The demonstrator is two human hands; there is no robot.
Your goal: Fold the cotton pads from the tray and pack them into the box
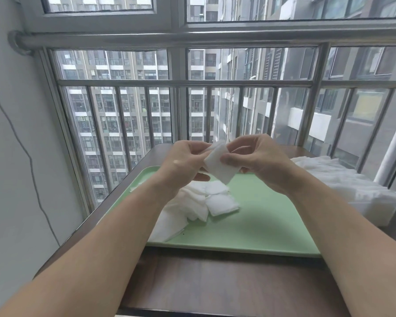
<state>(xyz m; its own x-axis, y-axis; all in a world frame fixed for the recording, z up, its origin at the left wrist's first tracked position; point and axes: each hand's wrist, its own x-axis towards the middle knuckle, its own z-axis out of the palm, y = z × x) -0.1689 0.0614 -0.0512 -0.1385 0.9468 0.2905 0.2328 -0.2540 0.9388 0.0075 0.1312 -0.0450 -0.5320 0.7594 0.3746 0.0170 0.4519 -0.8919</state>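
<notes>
Head view: both bare forearms reach forward over a dark brown wooden tabletop (215, 282). The left hand (183, 161) and the right hand (258, 161) meet in the air above the far part of a pale green plastic tray (261, 225). Between them they hold one white square cotton pad (218, 167). The left hand pinches its left edge with curled fingers. The right hand pinches its upper right edge between thumb and fingers. The pad hangs tilted, its lower corner pointing down toward the tray, and it touches nothing but the hands.

On the tray, just below the hands, lies a loose heap of white cotton pads (199, 202). Some overlap and some lie flat, and the heap spreads toward the tray's left near edge. To the right of the tray, close beside it on the tabletop, stands a clear plastic box (373, 211) heaped above its rim with white pads.

Behind the tabletop runs a steel balcony railing (183, 83) in front of a window onto grey apartment blocks. A thin dark cable (21, 145) hangs down the white wall at left.
</notes>
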